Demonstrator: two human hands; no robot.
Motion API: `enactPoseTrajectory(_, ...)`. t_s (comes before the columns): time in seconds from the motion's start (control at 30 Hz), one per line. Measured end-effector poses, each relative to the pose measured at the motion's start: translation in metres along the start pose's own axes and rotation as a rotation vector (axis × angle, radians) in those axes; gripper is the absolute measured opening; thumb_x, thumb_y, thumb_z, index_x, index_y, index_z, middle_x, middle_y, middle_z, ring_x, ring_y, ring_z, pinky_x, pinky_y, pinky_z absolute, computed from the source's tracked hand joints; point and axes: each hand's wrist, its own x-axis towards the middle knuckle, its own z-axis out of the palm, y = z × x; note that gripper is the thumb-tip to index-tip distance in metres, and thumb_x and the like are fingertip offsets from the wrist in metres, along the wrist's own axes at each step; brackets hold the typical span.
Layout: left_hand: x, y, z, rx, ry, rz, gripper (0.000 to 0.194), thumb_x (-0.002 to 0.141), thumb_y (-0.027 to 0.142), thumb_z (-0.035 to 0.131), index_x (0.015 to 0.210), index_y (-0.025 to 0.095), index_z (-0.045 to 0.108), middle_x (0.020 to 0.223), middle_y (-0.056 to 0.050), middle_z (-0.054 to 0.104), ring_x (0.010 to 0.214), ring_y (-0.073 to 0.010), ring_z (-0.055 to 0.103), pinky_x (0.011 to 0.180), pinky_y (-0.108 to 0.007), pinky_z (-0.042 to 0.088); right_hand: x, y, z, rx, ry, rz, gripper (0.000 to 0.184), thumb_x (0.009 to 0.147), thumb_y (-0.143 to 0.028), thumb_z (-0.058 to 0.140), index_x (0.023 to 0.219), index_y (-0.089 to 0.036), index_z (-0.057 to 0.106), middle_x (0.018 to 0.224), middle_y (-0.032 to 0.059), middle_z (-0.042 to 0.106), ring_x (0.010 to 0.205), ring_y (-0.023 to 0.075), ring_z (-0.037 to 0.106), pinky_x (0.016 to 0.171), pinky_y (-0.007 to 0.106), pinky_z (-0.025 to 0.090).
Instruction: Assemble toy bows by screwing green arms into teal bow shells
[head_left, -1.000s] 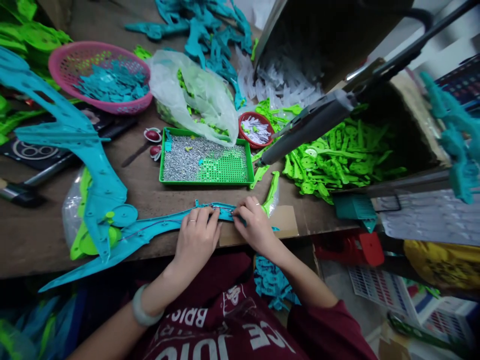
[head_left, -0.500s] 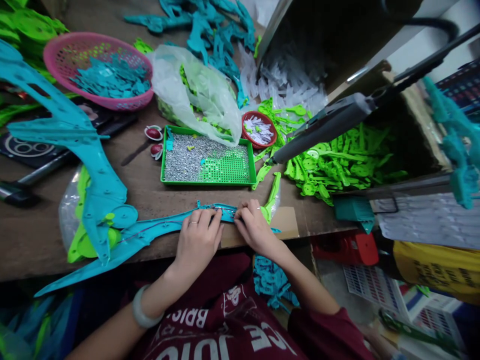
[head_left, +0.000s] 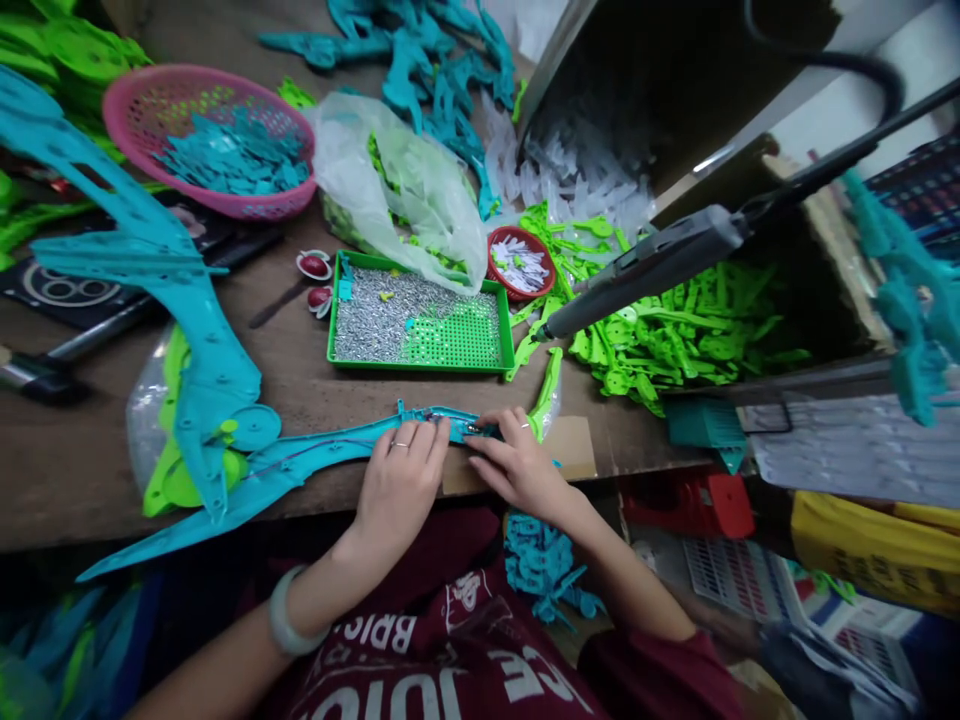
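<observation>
A long turquoise plastic shell [head_left: 319,452] lies along the table's front edge, its hollow side up. A thin dark wire [head_left: 292,455] runs inside it. My left hand [head_left: 401,475] presses on the shell near its right part, fingers close together over the rim. At the shell's right end, my right hand [head_left: 521,460] grips with fingers over the top and the thumb below; small metal and dark parts [head_left: 471,428] show between the hands. What exactly the right fingertips touch is hidden. A larger turquoise and green assembly [head_left: 187,330] overlaps the shell's left part.
Behind the hands stands a green tray [head_left: 420,367] of small screws. A grey power screwdriver [head_left: 645,265] hangs at the right over green plastic parts [head_left: 675,330]. A pink basket [head_left: 210,190], a plastic bag [head_left: 405,180] and a small red basket [head_left: 551,265] stand farther back.
My right hand's fingers have spread slightly and shifted a little right, so more of the shell's right end shows. The left hand stays in place on the shell.
</observation>
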Motion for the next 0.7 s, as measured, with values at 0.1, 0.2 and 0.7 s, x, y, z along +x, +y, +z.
enactPoseTrajectory(0.1,-0.013,0.006,0.005,-0.027,0.077,0.018,0.04,0.095,0.009,0.049,0.133,0.007,0.06,0.124,-0.016,0.068,0.11,-0.0274,0.062,0.092,-0.041,0.048,0.027,-0.006,-0.024,0.059,0.129,-0.028,0.011,0.096,-0.02,0.057,0.1,-0.02,0.067,0.106,0.0104,0.06,0.101,0.0234,0.056,0.088,0.043,0.049)
enactPoseTrajectory(0.2,-0.024,0.01,0.012,-0.038,0.162,0.028,0.04,0.096,0.007,0.043,0.132,0.008,0.061,0.134,-0.014,0.066,0.121,-0.0257,0.06,0.101,-0.04,0.046,0.096,-0.025,-0.038,0.121,0.23,-0.134,0.01,0.097,-0.021,0.055,0.096,-0.022,0.065,0.097,0.0067,0.062,0.094,0.0209,0.059,0.086,0.039,0.048)
enactPoseTrajectory(0.7,-0.031,0.002,0.026,-0.057,0.309,0.019,0.035,0.097,0.015,0.046,0.127,0.007,0.063,0.131,-0.013,0.068,0.113,-0.0218,0.065,0.099,-0.036,0.05,0.332,-0.133,0.066,0.156,-0.225,0.256,0.057,0.076,-0.032,0.074,0.12,-0.009,0.046,0.113,0.0242,0.066,0.102,0.0358,0.067,0.087,0.052,0.054)
